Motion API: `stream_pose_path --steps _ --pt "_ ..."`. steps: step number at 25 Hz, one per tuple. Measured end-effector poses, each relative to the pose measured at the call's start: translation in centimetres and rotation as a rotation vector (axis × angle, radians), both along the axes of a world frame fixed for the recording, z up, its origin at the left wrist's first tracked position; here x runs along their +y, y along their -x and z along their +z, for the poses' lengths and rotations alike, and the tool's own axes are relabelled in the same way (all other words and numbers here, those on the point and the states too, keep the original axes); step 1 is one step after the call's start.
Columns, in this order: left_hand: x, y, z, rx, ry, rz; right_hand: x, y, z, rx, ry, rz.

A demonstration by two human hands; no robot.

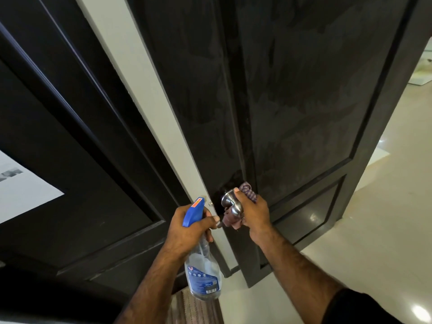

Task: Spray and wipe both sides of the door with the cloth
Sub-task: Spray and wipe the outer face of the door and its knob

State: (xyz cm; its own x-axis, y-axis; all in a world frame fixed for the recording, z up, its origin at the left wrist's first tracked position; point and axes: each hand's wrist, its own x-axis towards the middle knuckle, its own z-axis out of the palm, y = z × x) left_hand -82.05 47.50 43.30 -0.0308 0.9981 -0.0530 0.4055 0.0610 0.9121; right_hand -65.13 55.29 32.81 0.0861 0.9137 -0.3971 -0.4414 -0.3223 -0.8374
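Spray bottle (203, 260) nozzle up, left hand (189, 228) gripping

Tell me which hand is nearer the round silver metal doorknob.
Right. The right hand holds the round silver metal doorknob with the purple cloth; the left hand sits beside it, holding the blue-topped spray bottle.

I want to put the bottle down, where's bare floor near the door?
Bare pale floor lies right of the door, beyond the right hand. It's crowded at the knob, with the cloth and left hand holding the bottle. A mat covers the floor below.
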Motion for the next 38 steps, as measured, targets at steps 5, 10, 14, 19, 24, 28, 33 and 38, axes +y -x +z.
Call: stream_pose_path --steps 5,10,14,19,24,28,33,38 --pt "1.1 0.3 0.3 -0.014 -0.032 -0.049 -0.5 -0.1 0.1 0.436 0.203 0.15" --pt "2.3 0.4 -0.2 -0.037 -0.042 -0.087 -0.8 0.9 0.9 -0.532 -0.189 -0.065" --pt "3.2 0.4 -1.2 -0.044 -0.029 -0.119 -2.1 1.5 -2.1 -1.325 -0.724 -0.059" --pt "4.7 0.8 -2.2 -0.102 0.005 -0.12 -1.7 -0.2 -3.2 -1.862 -1.289 0.202" --pt "5.3 1.9 -1.5 -0.087 -0.015 -0.155 -1.5 1.0 -2.5 -1.475 -0.842 -0.019" --pt "5.1 3.1 -1.5 -0.061 -0.001 -0.123 -1.0 3.2 0.2 -0.694 -0.361 -0.234" --pt "4.8 3.1 -1.2 -0.056 -0.01 -0.093 -0.1 1.8 0.6 0.509 0.302 -0.103" --pt "4.4 2.6 -0.4 -0.05 -0.032 -0.113 -0.8 1.6 1.6 0.387 0.257 -0.106"
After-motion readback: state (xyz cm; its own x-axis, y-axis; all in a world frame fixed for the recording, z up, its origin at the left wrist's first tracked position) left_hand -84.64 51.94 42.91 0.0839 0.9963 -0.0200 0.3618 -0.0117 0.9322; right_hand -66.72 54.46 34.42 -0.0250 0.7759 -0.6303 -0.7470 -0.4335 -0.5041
